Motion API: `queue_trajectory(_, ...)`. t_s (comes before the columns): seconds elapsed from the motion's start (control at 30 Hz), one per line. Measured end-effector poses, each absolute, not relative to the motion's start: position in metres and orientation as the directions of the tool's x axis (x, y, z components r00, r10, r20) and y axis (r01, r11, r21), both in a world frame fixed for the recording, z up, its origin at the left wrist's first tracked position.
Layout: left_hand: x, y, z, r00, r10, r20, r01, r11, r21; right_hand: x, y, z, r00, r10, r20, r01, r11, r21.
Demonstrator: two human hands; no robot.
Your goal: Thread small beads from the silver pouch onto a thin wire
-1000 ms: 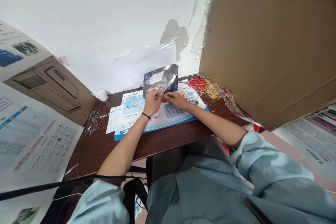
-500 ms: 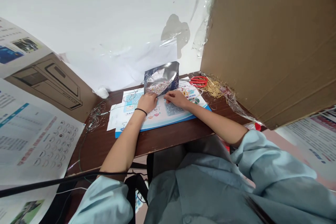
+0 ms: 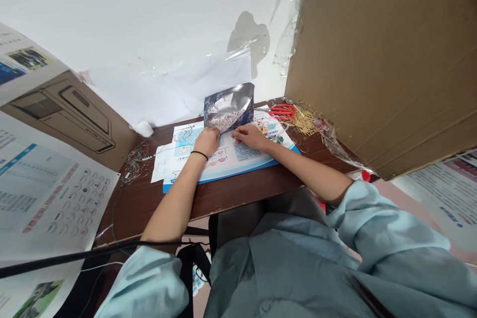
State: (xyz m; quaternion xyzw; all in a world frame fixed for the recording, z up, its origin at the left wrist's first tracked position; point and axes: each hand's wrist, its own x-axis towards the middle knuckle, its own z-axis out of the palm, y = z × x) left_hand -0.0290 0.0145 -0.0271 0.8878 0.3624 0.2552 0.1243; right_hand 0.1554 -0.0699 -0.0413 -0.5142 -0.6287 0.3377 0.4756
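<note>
I've got the crinkled silver-and-blue foil pouch (image 3: 228,108) on my screen, standing tilted on the blue-edged printed card (image 3: 227,166), with multicoloured specks showing in its open silver face. Its long axis runs across the view, and it lies straight ahead of both hands. The left hand (image 3: 206,141) is the nearer: its curled fingers (image 3: 212,131) are right against the pouch's lower edge, though I can't tell whether they grip it. The right hand (image 3: 252,137) rests just below the pouch's right side, its fingertips (image 3: 236,135) drawn narrowly together, holding what, I can't tell. The card lies under the pouch on a dark brown wooden table (image 3: 238,194). Right of the pouch, red-handled scissors (image 3: 282,112) and a heap of thin golden pins (image 3: 303,123) sit near a tall brown cardboard sheet (image 3: 372,59); left of it, a tangle of fine wire with white beads (image 3: 136,161) lies on the table.
</note>
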Motion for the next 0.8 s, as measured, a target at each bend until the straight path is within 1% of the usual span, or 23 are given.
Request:
queue_trajectory(0.13,-0.027,0.013,-0.025,0.598,0.727,0.338,0.59,-0.684,0.429,0.155,-0.069,-0.042,-0.016,0.969,0.245,0.365,0.234,-0.901)
queue_trajectory(0.37,-0.023,0.009,-0.023,0.513,0.782,0.353,0.471,-0.601,0.646,0.155,-0.069,-0.043,-0.042,0.97,0.239,0.357,0.238,-0.903)
queue_trajectory(0.43,-0.023,0.01,-0.025,0.455,0.814,0.361,0.454,-0.561,0.693,0.155,-0.069,-0.043,-0.046,0.97,0.241,0.356,0.241,-0.903)
queue_trajectory(0.57,-0.024,0.014,-0.029,0.275,0.893,0.357,0.399,-0.444,0.802,0.154,-0.07,-0.041,-0.043,0.969,0.244,0.352,0.243,-0.904)
queue_trajectory(0.63,-0.023,0.014,-0.029,0.212,0.924,0.319,0.312,-0.373,0.873,0.153,-0.07,-0.04,-0.035,0.97,0.24,0.355,0.236,-0.905)
queue_trajectory(0.7,-0.019,0.012,-0.027,0.18,0.954,0.241,0.154,-0.269,0.951,0.152,-0.071,-0.04,-0.016,0.968,0.249,0.365,0.237,-0.9)
queue_trajectory(0.8,-0.01,0.003,-0.025,0.242,0.966,0.092,-0.076,-0.076,0.994,0.152,-0.074,-0.038,0.055,0.946,0.32,0.455,0.262,-0.851)
